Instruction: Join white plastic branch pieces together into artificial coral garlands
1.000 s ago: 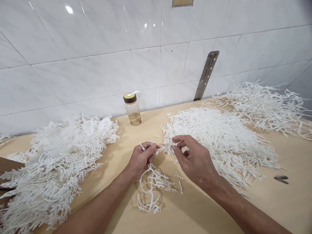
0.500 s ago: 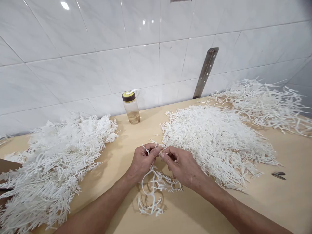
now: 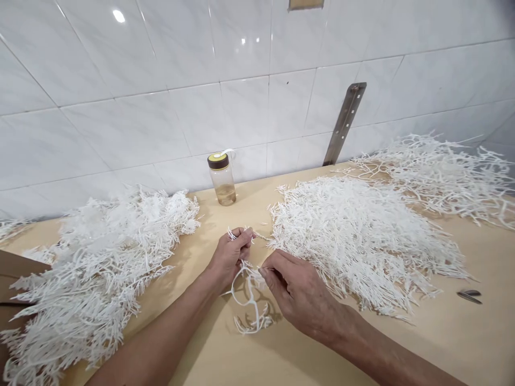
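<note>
Between thumb and fingers my left hand (image 3: 233, 252) pinches a white branching plastic sprig (image 3: 251, 295), whose curved stems and forked tips hang below the hand over the table. My right hand (image 3: 295, 287) is closed in a pinch at the sprig's right side, its fingertips by one of the stems. Just right of my hands lies a heap of small white plastic pieces (image 3: 354, 236). To the left a pile of white branched sprigs (image 3: 108, 257) spreads along the table.
A drink bottle (image 3: 222, 179) with some liquid stands at the back, near the tiled wall. A perforated metal bracket (image 3: 345, 123) leans there. Bare branching stems (image 3: 446, 171) lie at the far right, a small dark tool (image 3: 469, 296) nearer. Part of a cardboard box (image 3: 20, 268) shows at left.
My right hand has moved down and away from my left hand, toward the hanging stems. My left hand has shifted slightly left and up. The whole view has moved a little.
</note>
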The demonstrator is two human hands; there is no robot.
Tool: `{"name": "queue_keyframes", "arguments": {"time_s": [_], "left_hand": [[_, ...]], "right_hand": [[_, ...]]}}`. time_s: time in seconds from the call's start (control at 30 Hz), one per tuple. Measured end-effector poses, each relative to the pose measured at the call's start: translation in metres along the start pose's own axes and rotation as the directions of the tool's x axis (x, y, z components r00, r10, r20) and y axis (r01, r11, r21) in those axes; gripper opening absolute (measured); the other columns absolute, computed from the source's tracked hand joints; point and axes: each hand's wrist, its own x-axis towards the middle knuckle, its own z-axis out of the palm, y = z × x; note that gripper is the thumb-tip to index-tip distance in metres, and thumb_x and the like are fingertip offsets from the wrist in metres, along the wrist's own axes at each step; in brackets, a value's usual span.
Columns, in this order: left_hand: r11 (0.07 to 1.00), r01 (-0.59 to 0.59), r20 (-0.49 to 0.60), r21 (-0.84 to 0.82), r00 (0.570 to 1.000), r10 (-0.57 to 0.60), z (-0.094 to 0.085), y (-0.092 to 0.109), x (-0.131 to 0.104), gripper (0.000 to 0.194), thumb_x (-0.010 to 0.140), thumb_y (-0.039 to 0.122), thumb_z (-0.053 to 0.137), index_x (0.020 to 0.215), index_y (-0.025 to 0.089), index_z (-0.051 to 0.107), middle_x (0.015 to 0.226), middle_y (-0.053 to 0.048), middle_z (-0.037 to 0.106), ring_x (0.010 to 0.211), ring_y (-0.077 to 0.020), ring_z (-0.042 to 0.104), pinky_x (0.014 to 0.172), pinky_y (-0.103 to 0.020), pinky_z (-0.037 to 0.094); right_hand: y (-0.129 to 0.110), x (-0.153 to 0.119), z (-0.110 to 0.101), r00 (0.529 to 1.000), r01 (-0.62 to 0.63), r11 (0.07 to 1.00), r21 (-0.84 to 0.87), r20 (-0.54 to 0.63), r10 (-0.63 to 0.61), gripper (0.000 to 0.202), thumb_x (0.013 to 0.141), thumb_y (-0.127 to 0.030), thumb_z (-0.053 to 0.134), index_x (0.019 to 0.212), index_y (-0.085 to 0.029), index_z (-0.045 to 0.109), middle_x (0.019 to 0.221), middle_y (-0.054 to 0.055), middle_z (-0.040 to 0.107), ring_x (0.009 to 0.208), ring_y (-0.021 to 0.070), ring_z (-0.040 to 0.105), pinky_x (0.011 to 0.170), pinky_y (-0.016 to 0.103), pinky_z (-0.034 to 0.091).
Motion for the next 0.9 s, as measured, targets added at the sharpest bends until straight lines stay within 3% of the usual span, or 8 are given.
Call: {"name": "queue_keyframes", "arguments": {"time_s": [0.13,0.3,0.43,0.53,0.6,0.67,0.77,0.9], "left_hand": [[1.0,-0.006,0.065,0.009,0.998,0.005,-0.004,0.003,0.001,0.037,0.073,0.046,0.078,0.074,0.014,0.06,0.062,0.005,0.048,0.042,-0.0015,0.031,0.038,-0.018,0.017],[1.0,0.001,0.102,-0.019,0.995,0.001,-0.004,0.002,0.0,0.035,0.073,0.045,0.077,0.079,0.013,0.065,0.068,0.003,0.053,0.043,-0.0025,0.038,0.037,-0.017,0.024],[0.998,0.05,0.103,-0.039,0.994,-0.045,-0.006,0.002,0.002,0.038,0.07,0.045,0.079,0.085,0.012,0.069,0.068,0.002,0.055,0.043,-0.0029,0.039,0.034,-0.018,0.019],[0.995,0.069,0.106,-0.078,0.993,-0.06,-0.007,0.002,0.005,0.039,0.068,0.044,0.081,0.086,0.011,0.069,0.066,0.003,0.056,0.042,-0.0027,0.041,0.034,-0.017,0.021],[0.992,0.079,0.1,-0.099,0.993,-0.069,-0.007,0.001,0.006,0.04,0.068,0.044,0.081,0.085,0.011,0.069,0.064,0.003,0.055,0.042,-0.0027,0.042,0.034,-0.017,0.021],[0.987,0.084,0.079,-0.134,0.994,-0.074,-0.007,0.001,0.007,0.04,0.068,0.044,0.081,0.085,0.011,0.068,0.063,0.003,0.055,0.042,-0.0031,0.043,0.034,-0.017,0.023],[0.971,0.089,0.054,-0.222,0.995,-0.079,-0.008,0.003,0.008,0.037,0.072,0.043,0.078,0.083,0.01,0.067,0.065,0.001,0.056,0.046,-0.0047,0.047,0.036,-0.016,0.031],[0.942,0.099,0.04,-0.321,0.995,-0.091,-0.009,0.007,0.01,0.034,0.082,0.042,0.07,0.081,0.009,0.066,0.067,-0.002,0.058,0.049,-0.0066,0.051,0.04,-0.017,0.039]], "right_hand": [[0.001,0.001,0.0,0.997,-0.073,0.997,0.017,-0.018,0.073,0.021,0.097,-0.022,0.047,0.079,-0.02,0.058,0.068,0.0,0.057,0.058,0.0124,0.049,0.053,0.024,0.039],[0.016,0.008,-0.018,0.991,-0.029,1.0,-0.001,-0.129,0.029,0.013,0.094,-0.022,0.056,0.088,-0.02,0.068,0.077,0.002,0.068,0.062,0.0126,0.06,0.054,0.024,0.049],[0.037,0.015,-0.049,0.904,-0.078,0.967,-0.242,-0.426,-0.034,0.013,0.092,-0.021,0.057,0.09,-0.019,0.07,0.088,0.005,0.072,0.062,0.0131,0.062,0.059,0.027,0.054],[0.047,0.018,-0.066,0.847,-0.221,0.889,-0.401,-0.531,-0.029,0.024,0.089,-0.023,0.06,0.111,-0.017,0.066,0.109,0.011,0.069,0.059,0.0127,0.058,0.06,0.032,0.054],[0.047,0.017,-0.067,0.838,-0.269,0.872,-0.409,-0.545,0.004,0.033,0.087,-0.027,0.063,0.118,-0.015,0.062,0.108,0.012,0.068,0.056,0.0124,0.055,0.059,0.033,0.053],[0.042,0.015,-0.06,0.881,-0.25,0.91,-0.331,-0.468,0.071,0.028,0.09,-0.03,0.06,0.114,-0.015,0.063,0.097,0.009,0.069,0.053,0.0116,0.054,0.055,0.03,0.051],[0.03,0.008,-0.04,0.978,-0.178,0.962,-0.205,-0.143,0.151,0.023,0.095,-0.035,0.055,0.107,-0.019,0.065,0.088,0.005,0.069,0.056,0.0122,0.057,0.057,0.028,0.049],[0.017,-0.001,-0.019,0.961,-0.091,0.966,-0.24,0.232,0.148,0.027,0.095,-0.041,0.056,0.11,-0.019,0.063,0.103,0.008,0.067,0.077,0.0191,0.063,0.071,0.033,0.048]]}}
